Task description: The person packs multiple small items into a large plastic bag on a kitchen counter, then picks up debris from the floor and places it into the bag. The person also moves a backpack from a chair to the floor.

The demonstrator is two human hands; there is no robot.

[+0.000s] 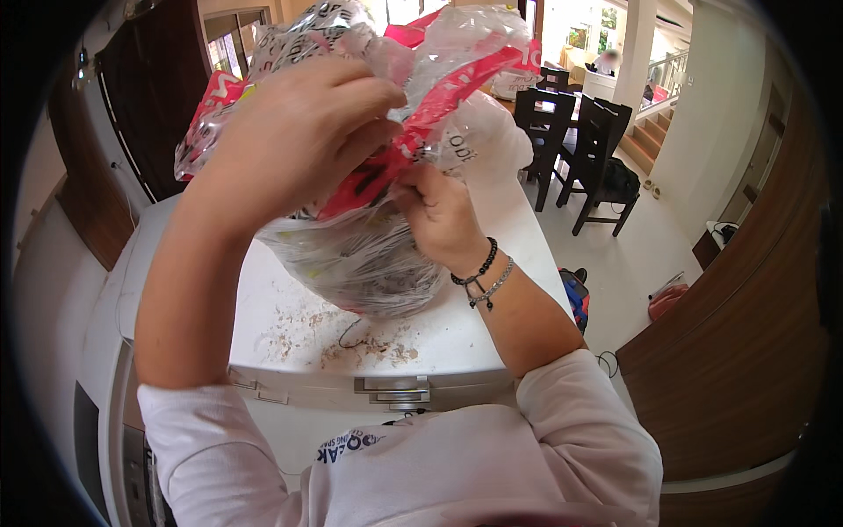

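A bulging clear plastic bag (369, 263) with black print and red parts rests on a white countertop (500, 329). Its loose upper part spreads out to both sides above the packed lower body. My right hand (441, 217), with two bracelets at the wrist, pinches the gathered plastic at the bag's neck. Over the left side of the neck is my left hand (316, 125), slightly blurred, its fingers curled beside a twisted red strip (441, 99) of the plastic. Whether those fingers grip the plastic is hidden. What the bag contains cannot be made out.
Brown crumbs and debris (369, 349) lie on the counter's near side. Drawers with metal handles (395, 388) are below its edge. White plastic bags (507, 132) stand behind. Dark wooden chairs (593, 145) are at the right, and a person (602, 62) is far back.
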